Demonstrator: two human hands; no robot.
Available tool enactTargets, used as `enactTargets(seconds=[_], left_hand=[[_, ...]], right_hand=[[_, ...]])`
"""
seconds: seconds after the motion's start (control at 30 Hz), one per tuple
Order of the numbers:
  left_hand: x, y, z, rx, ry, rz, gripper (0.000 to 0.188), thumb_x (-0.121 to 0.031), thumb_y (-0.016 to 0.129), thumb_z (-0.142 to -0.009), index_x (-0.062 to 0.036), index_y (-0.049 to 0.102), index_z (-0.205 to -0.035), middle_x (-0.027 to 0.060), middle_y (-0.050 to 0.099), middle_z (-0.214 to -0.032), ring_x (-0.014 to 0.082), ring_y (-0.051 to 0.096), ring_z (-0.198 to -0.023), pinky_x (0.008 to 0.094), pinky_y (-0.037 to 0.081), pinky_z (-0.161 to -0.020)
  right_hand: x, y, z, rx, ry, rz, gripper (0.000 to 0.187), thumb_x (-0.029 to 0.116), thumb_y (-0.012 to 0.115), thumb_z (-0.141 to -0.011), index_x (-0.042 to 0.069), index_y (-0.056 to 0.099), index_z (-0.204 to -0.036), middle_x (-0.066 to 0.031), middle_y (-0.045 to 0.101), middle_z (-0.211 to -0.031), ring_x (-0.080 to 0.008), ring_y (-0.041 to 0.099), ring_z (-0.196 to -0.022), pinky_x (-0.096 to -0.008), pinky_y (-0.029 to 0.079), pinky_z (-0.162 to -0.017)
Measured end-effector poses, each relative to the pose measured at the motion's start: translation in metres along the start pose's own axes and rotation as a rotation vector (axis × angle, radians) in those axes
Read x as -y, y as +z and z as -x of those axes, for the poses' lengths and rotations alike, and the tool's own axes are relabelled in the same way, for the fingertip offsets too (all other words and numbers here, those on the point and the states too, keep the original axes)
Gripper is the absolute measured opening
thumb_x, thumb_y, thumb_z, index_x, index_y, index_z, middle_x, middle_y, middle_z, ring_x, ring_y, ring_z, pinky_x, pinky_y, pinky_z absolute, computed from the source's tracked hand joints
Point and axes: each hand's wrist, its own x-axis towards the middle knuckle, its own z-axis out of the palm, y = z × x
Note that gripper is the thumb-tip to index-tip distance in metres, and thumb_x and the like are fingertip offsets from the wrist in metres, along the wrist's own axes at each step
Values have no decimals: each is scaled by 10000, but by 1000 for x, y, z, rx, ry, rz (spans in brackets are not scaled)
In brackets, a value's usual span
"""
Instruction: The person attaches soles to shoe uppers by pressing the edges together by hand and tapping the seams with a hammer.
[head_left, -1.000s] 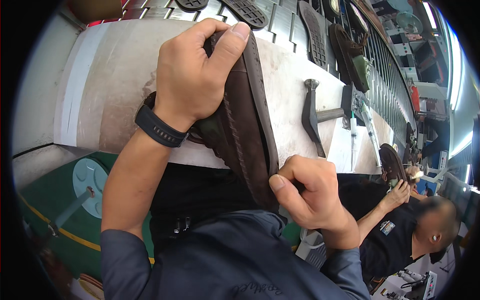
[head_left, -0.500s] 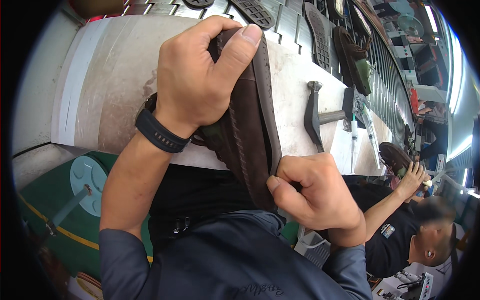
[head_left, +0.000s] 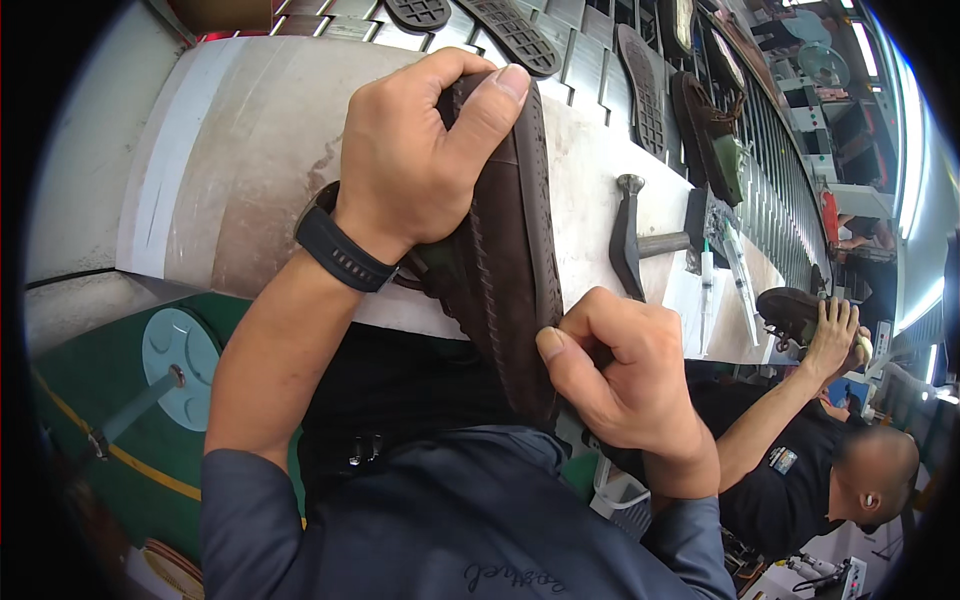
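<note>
A dark brown leather shoe [head_left: 508, 240], with stitching along its side, is held on edge in front of me, its sole to the right. My left hand [head_left: 415, 150] wraps the far end, thumb over the sole's rim and fingers behind, partly hidden. Lower down, my right hand [head_left: 630, 370] is closed, thumb and bent forefinger pinching the rim where sole and upper meet. A hammer [head_left: 628, 235] lies on the worktable [head_left: 255, 160] right of the shoe. Near it rest a brush [head_left: 697, 215] and syringe-like tubes [head_left: 707, 285].
Beyond the table runs a slatted metal conveyor [head_left: 590, 60] bearing loose soles [head_left: 510, 35] and a brown shoe [head_left: 705, 130]. To the right, a co-worker in black [head_left: 770, 460] handles another shoe [head_left: 787, 310]. A round pale-blue stool-like disc [head_left: 180, 365] stands on the green floor at left.
The dark gap between sole and upper has closed up along the rim. My right hand has risen slightly along the edge, and my left hand with the shoe has shifted a little right.
</note>
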Motion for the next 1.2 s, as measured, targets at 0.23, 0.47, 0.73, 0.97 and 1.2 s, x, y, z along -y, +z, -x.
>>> enactTargets(seconds=[0.23,0.47,0.73,0.97,1.2], left_hand=[[0,-2,0,3,-9,-41,434,-415,717,-1011,11,778,-959,139,717,-693,258,709,-632,362,536,-605],[2,0,0,-16,18,-9,412,-396,729,-1006,11,772,-959,140,721,-709,262,711,-641,363,539,-613],[3,-2,-1,-1,14,-2,387,-371,731,-1001,12,769,-962,144,723,-716,270,711,-646,365,539,-617],[-3,-3,-1,-20,-9,26,385,-377,735,-991,4,767,-943,143,736,-732,281,724,-672,373,554,-637],[-4,-5,0,-9,-6,-18,381,-377,737,-987,0,768,-938,152,745,-764,300,736,-703,381,565,-656]], right_hand=[[-6,5,-8,-60,-80,78,259,63,770,-901,30,568,-742,-122,582,-598,-292,573,-466,-393,444,-469],[2,-8,-19,71,116,-63,271,72,740,-906,-12,586,-699,-114,555,-540,-188,540,-454,-352,427,-465],[7,-18,-36,218,282,-199,323,98,716,-879,-1,528,-635,-24,453,-540,-90,392,-512,-332,326,-488],[0,-13,-30,45,124,-146,255,102,785,-934,-9,645,-753,-49,592,-574,-102,519,-509,-302,430,-504],[3,-9,-35,5,100,-83,245,86,799,-894,-4,641,-729,-46,572,-549,-107,526,-487,-299,427,-489]])
